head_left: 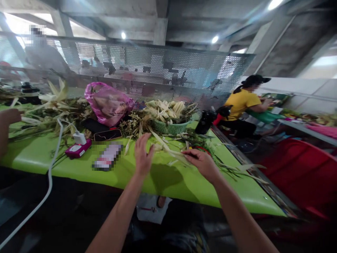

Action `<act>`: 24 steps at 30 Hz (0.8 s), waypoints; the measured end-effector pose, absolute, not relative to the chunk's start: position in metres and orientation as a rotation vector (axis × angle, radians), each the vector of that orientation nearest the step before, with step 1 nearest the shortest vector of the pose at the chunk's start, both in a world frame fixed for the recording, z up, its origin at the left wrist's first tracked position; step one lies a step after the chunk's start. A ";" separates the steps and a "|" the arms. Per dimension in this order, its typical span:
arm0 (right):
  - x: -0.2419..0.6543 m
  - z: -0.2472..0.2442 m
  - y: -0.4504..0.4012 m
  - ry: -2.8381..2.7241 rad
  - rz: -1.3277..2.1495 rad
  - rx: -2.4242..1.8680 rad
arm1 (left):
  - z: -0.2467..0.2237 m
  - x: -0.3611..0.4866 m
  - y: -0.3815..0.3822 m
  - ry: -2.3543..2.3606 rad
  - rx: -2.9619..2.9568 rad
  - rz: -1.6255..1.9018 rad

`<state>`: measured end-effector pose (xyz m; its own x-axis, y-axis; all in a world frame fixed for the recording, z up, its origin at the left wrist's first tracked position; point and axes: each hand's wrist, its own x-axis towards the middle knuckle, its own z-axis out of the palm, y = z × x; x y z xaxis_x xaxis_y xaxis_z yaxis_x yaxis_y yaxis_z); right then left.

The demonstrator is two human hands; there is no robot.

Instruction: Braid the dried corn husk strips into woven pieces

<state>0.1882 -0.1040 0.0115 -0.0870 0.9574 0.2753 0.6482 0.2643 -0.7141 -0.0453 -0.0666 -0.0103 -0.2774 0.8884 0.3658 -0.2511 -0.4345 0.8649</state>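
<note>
While the left hand (pixel 143 154) hovered with its grip spread and empty, the right hand (pixel 202 162) pinched a pale leaf strip (pixel 168 150) above the green worktop (pixel 168 177), basket (pixel 170 127) behind.

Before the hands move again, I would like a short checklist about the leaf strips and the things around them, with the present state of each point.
1. Right hand pinches a pale leaf strip: ok.
2. Left hand is open, fingers spread, holding nothing: ok.
3. Left hand touches the strip: cannot tell, the picture is blurred there.
4. Green basket of strips stands behind the hands, not blocked: ok.
5. Phone lies flat on the green table, left of the left hand and apart from it: ok.
6. White cable hangs over the table's near edge, away from both hands: ok.
</note>
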 end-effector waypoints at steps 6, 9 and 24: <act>0.189 0.044 -0.102 -1.785 0.534 -1.377 | -0.023 -0.021 -0.072 0.889 1.593 1.342; 0.186 0.042 -0.096 -1.494 0.637 -1.193 | -0.037 -0.020 -0.066 0.955 1.642 1.250; 0.156 -0.027 -0.091 -1.251 0.837 -1.088 | -0.042 -0.020 -0.049 0.741 1.101 1.185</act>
<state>0.1559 -0.0912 -0.0270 0.1575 0.9383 0.3079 0.0742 0.2997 -0.9511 -0.0202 -0.0486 -0.0425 0.2554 0.9626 0.0901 -0.3409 0.0025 0.9401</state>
